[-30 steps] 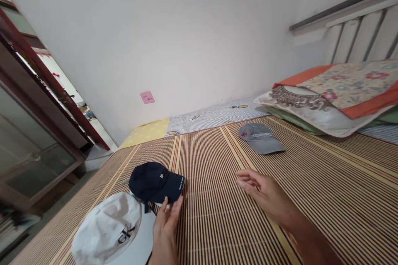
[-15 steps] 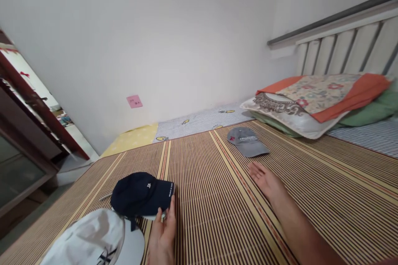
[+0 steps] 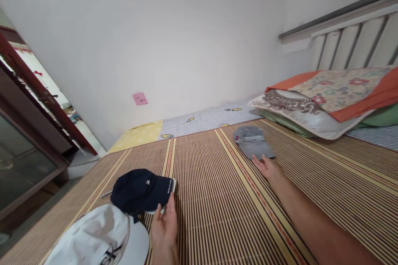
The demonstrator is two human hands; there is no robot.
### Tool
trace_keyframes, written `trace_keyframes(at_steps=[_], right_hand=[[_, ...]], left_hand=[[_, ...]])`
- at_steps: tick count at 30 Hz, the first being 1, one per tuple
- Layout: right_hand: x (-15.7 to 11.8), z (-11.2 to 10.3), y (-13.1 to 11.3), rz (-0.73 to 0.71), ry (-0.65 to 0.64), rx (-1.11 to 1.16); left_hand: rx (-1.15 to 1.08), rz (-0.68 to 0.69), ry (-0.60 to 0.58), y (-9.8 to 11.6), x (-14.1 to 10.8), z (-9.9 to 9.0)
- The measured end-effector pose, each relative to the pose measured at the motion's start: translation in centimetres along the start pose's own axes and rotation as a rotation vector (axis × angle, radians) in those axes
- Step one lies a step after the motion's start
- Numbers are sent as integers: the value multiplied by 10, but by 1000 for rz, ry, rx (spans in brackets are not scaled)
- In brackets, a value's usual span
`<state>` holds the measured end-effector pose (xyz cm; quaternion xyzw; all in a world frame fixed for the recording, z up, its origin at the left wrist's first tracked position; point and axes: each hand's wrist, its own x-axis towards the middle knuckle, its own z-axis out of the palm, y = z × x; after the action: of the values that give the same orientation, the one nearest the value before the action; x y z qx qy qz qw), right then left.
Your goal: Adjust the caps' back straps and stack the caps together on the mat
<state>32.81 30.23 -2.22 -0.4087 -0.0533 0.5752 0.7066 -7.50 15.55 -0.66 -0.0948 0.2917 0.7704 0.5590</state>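
A navy baseball cap (image 3: 139,190) lies on the striped mat, its brim toward the right. At the brim's near edge my left hand (image 3: 164,223) is palm up, thumb and fingers apart, touching or almost touching it. A pale edge shows beneath that brim; I cannot tell what it belongs to. In front of it, at the lower left, is a white cap (image 3: 93,236) with black letters, partly cut off. Farther back sits a grey cap (image 3: 253,143) with white lettering. My right hand (image 3: 269,167) reaches its brim with fingers spread, the fingertips at the edge.
The striped mat (image 3: 211,198) covers the bed. Behind the right hand are stacked pillows (image 3: 314,107) under a floral and orange cloth, against a slatted headboard (image 3: 351,45). A pink note (image 3: 139,98) is on the wall. A doorway stands at the left.
My right hand has moved forward to the grey cap's brim. My left hand stays at the navy cap's brim. The view has shifted slightly.
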Motion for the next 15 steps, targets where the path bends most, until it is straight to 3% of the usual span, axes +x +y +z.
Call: trace_keyframes(at_steps=[4,8,11,13,15], right_hand=[[-36,3,20,92,-29,-22],[-92,11,38,182,-197,-50],[-134,14,56,231,-342,-45],[-155,14,68,282,-508,-57],[-166,14,79,324,-566,-119]], left_hand=[[81,-6,-47,-3,-6,5],[170,-272,-72,-24,-20,10],[245,-445,-274,-45,-30,16],[261,-423,-413,-51,-37,22],[236,-288,-486,-49,-46,29]])
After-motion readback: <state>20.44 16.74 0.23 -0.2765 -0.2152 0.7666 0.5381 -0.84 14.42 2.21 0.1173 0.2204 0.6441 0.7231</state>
